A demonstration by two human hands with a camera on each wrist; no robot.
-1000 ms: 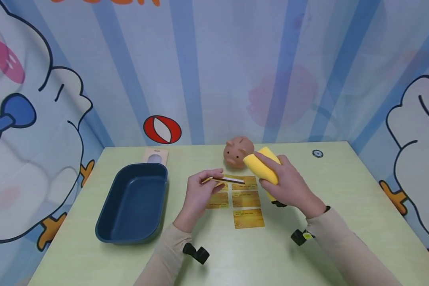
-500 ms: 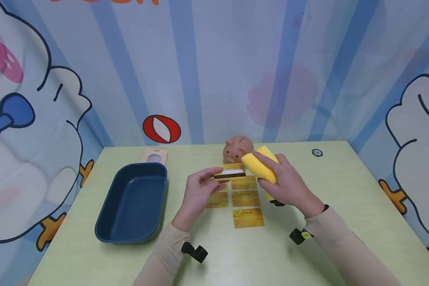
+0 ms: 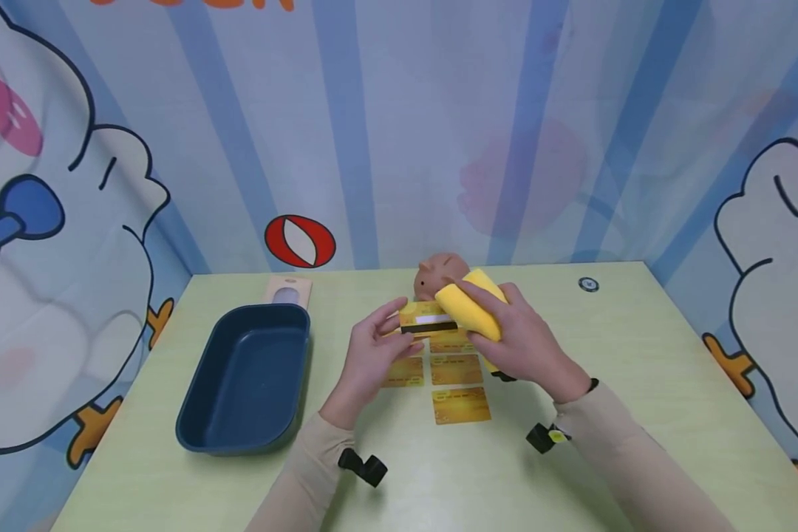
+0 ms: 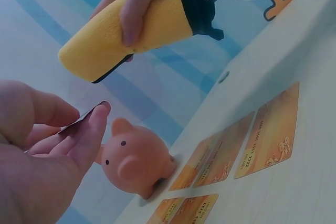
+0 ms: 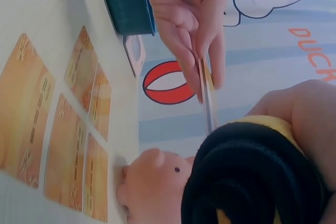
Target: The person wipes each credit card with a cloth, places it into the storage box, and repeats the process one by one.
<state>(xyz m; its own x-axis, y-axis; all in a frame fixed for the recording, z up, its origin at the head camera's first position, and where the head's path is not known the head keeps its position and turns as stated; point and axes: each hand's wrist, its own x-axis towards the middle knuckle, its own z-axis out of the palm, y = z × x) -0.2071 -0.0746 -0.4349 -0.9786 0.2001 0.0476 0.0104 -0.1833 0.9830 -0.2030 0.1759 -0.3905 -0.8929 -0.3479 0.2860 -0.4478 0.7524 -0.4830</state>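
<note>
My left hand (image 3: 369,351) pinches a gold bank card (image 3: 428,321) at its left edge, thumb on one face and fingers on the other. The card's back, with a black stripe and a white strip, faces the head camera. In my right hand (image 3: 528,332) is a rolled cloth (image 3: 468,310), yellow outside with black (image 5: 247,166) showing at its rolled end. The roll overlaps the card's right end in the head view; in the left wrist view the cloth (image 4: 123,38) hangs above the card (image 4: 86,118). Several more gold cards (image 3: 461,406) lie in two columns on the table below.
A piggy bank (image 3: 432,276) stands just behind the hands. To the left is a deep blue bin (image 3: 242,384), with a flat pale pink box (image 3: 289,291) behind it. A small round chip (image 3: 588,284) lies at the back right. A printed curtain (image 3: 412,133) hangs behind the table.
The bank card has tipped from nearly edge-on until its striped back faces the head camera. My right hand has brought the rolled cloth left, over the card's right end.
</note>
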